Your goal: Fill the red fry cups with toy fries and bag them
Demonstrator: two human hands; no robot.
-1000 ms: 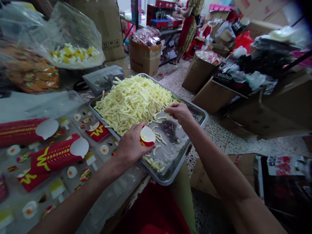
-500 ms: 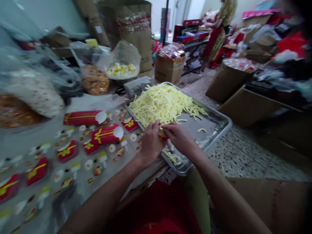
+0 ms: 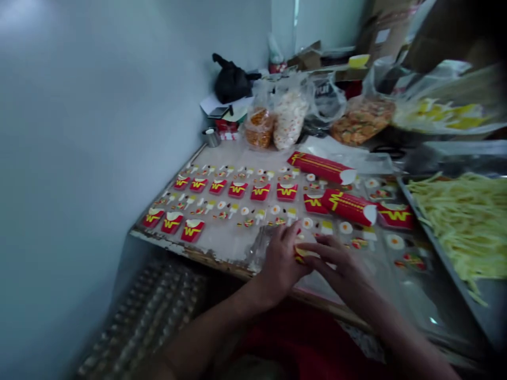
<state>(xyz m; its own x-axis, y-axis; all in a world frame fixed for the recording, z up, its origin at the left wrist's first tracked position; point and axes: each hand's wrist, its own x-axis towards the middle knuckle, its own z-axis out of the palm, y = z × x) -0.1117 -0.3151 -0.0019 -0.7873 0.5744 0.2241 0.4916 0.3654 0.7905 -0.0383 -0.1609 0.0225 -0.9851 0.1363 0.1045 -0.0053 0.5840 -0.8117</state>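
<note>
Near the table's front edge, my left hand is closed around a small red and yellow fries box, its fingers covering much of it. The fingers of my right hand pinch the box's near side from the right. Beyond them, rows of small red fries boxes with a yellow W lie among miniature food pieces, such as fried eggs, on clear plastic. Two stacks of nested red boxes lie behind. At the right is a metal tray of pale yellow fry-shaped pieces.
Clear bags of small pieces stand along the back of the table. A metal cup and a black bag are at the far left corner. Below the left edge lies a stack of ridged clear plastic.
The view has swung left, bringing the wall and the table's left end into sight. Both hands, with the fries box, have moved from over the tray's edge to the table's front edge.
</note>
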